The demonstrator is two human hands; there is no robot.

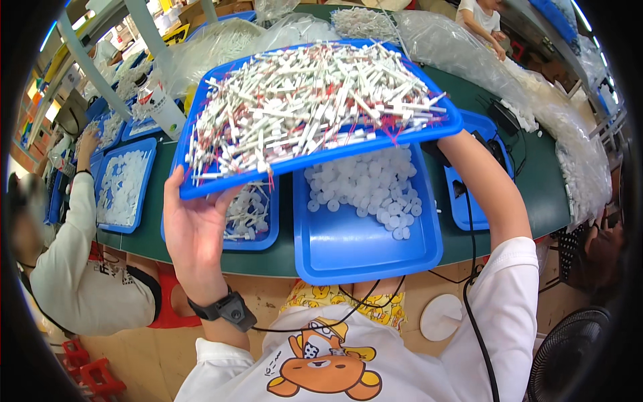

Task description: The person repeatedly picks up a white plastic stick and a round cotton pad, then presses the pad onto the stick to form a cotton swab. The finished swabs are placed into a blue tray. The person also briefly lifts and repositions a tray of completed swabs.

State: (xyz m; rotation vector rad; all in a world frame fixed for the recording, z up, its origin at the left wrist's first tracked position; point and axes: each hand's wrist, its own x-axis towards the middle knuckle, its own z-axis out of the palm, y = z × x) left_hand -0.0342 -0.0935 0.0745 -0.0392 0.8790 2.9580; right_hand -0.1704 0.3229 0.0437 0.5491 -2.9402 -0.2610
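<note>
Both my hands hold up a blue tray heaped with white stick-like plastic pieces tangled with thin red strands. The tray is tilted, its left end lower. My left hand grips the near left corner, thumb up along the side and fingers underneath. My right hand supports the right end, its fingers hidden beneath the tray. Below it on the table, another blue tray carries white round discs at its far part. Partly covered to its left is a tray of mixed white pieces.
A blue tray with black cabled devices stands at right on the green table. Clear plastic bags line the far side. At left, a co-worker's arm reaches past a tray of white pieces. A black cable hangs by my right arm.
</note>
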